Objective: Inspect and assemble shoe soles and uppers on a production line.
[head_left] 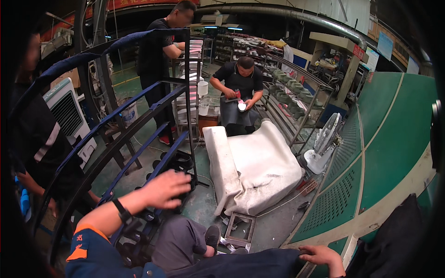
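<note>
At the lower left of the frame, the left hand reaches with fingers spread toward the dark shoes on the blue rack; at the lower right, the right hand rests, fingers loosely curled, on a dark trouser leg.

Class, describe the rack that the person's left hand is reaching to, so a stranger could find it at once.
Start at the big white padded seat in the middle of the floor. Left of it stands a tall dark metal rack, where the left hand rests. Unlike the grey shelves of green pieces opposite, its bars are wrapped in blue.
</note>
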Available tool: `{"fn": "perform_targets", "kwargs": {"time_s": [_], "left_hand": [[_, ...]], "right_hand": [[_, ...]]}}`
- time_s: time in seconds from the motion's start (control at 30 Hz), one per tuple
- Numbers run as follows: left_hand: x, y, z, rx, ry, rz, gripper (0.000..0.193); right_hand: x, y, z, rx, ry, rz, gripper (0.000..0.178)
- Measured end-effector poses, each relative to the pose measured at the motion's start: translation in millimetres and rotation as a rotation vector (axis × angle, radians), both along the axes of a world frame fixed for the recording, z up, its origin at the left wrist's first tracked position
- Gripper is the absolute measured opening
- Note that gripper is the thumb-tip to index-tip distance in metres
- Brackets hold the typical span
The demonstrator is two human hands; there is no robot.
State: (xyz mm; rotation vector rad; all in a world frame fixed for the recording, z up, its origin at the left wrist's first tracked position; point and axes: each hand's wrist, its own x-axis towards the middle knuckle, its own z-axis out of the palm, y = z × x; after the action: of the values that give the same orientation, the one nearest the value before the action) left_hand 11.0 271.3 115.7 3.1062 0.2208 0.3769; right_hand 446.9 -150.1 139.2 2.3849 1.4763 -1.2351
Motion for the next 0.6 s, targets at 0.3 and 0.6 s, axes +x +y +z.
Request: {"fn": "perform_targets", "kwargs": {"time_s": [0.3,0.6], "left_hand": [[-33,-82,-114,-0.493,-0.189,0.152,0.042],[-38,-74,-118,-0.492,-0.188,0.084,0.043]], "right_hand": [[5,-4,-9,0.051,0.005,0.061,0.061],[-1,3,-1,0.019,0.034,0.045,0.061]]}}
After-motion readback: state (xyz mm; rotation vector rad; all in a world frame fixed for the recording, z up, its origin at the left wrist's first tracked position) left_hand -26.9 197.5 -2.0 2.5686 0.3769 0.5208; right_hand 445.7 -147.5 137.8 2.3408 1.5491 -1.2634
